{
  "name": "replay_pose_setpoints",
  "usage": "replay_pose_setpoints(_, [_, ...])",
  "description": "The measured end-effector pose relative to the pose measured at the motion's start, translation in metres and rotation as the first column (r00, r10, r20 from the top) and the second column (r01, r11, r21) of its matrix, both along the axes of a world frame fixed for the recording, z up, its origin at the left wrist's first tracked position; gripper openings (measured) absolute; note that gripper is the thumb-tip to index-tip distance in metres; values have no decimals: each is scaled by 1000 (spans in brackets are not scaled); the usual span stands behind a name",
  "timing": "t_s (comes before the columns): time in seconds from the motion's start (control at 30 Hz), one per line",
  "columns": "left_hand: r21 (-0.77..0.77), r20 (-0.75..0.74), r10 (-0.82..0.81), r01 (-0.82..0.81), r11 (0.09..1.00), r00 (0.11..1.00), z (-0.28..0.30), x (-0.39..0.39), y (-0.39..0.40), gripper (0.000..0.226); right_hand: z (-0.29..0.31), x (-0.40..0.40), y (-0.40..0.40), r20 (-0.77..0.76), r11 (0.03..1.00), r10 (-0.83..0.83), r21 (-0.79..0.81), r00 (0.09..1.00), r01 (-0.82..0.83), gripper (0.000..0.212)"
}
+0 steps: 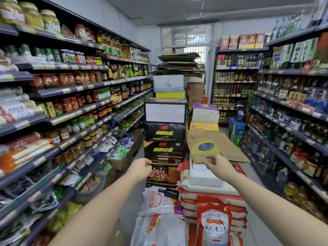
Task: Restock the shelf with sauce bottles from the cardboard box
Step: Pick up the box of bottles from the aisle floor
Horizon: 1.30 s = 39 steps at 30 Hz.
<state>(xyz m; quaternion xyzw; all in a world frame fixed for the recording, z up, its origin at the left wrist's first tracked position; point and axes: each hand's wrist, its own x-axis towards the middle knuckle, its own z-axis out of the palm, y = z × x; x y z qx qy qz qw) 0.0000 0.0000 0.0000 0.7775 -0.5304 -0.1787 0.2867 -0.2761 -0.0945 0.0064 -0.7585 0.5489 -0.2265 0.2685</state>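
Observation:
I stand in a shop aisle with both arms stretched forward. My left hand (142, 168) has its fingers curled in, with nothing visible in it, right at the edge of a stack of black drink cartons (164, 148). My right hand (219, 166) hovers with loosely parted fingers at the near edge of a flattened cardboard sheet (213, 144) and holds nothing. Sauce bottles (118, 96) and jars fill the left shelf (76, 113). Closed brown cardboard boxes (195, 89) stand far down the aisle. No open box of sauce bottles shows.
Goods block the middle of the aisle: rice sacks (213, 221) stacked low in front, a white box (204, 176) on them, white bags (156, 201), and folded cartons (179, 64) piled high behind. The right shelf (287, 128) holds bottles. Narrow floor strips run along both shelves.

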Motion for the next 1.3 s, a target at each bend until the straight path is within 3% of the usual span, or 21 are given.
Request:
replay_pose_setpoints(0.4, [180, -93, 312, -292, 939, 946, -90, 80, 126, 34, -86, 136, 54, -50, 935, 310, 198, 949, -295, 42])
replay_pose_setpoints(0.7, [309, -153, 613, -552, 775, 775, -172, 103, 244, 33, -179, 227, 122, -51, 774, 572, 364, 819, -518, 40])
replay_pose_setpoints(1.03, [381, -240, 711, -609, 696, 661, -222, 156, 290, 33, -235, 289, 156, -37, 707, 606, 484, 795, -516, 44])
replay_pose_setpoints(1.3, [358, -261, 663, -568, 741, 702, -266, 272, 277, 36, -280, 391, 175, -1, 722, 498, 554, 867, -414, 51])
